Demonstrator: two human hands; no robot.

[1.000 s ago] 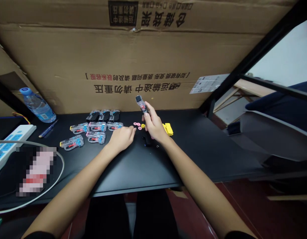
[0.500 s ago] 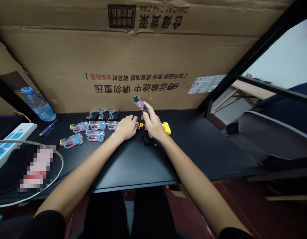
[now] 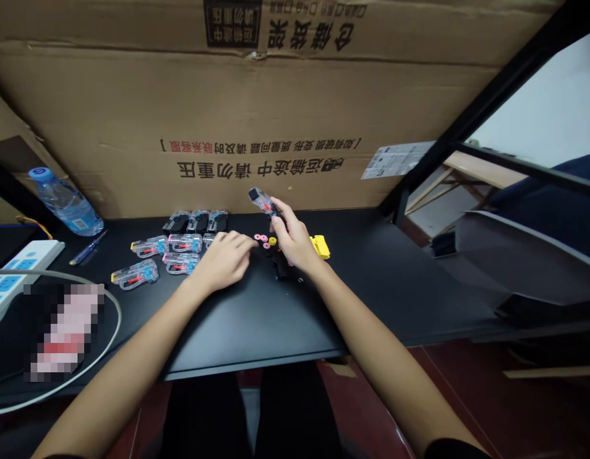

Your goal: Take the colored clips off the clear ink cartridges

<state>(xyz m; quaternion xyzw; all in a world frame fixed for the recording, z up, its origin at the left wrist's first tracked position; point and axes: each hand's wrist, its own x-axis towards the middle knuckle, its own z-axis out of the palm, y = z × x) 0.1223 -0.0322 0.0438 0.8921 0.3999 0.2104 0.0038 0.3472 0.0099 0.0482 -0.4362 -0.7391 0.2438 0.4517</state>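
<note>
My right hand (image 3: 295, 239) is closed around a clear plastic toy gun (image 3: 262, 201) with a black end, held tilted above the table. To its left, my left hand (image 3: 225, 260) hovers low over the tabletop, fingers loosely bent and apart, with nothing visible in them. Its fingertips are beside several small pink rings (image 3: 266, 245) and a yellow ring (image 3: 272, 241). Black parts (image 3: 280, 268) lie below the right hand, and yellow parts (image 3: 320, 247) are partly hidden behind its wrist. Several clear toy guns with red and blue insides (image 3: 148, 246) lie left of my left hand, one partly covered by it.
A cardboard sheet (image 3: 275, 102) stands behind the black table (image 3: 371, 287). At left are a water bottle (image 3: 67, 201), a pen (image 3: 88, 248), a power strip (image 3: 24, 274) and a looping white cable (image 3: 117, 306). A dark box-like flap (image 3: 505, 255) stands at right.
My left hand has pulled back left and slightly nearer me, uncovering the pink rings. The toy gun in my right hand has tipped a little further left.
</note>
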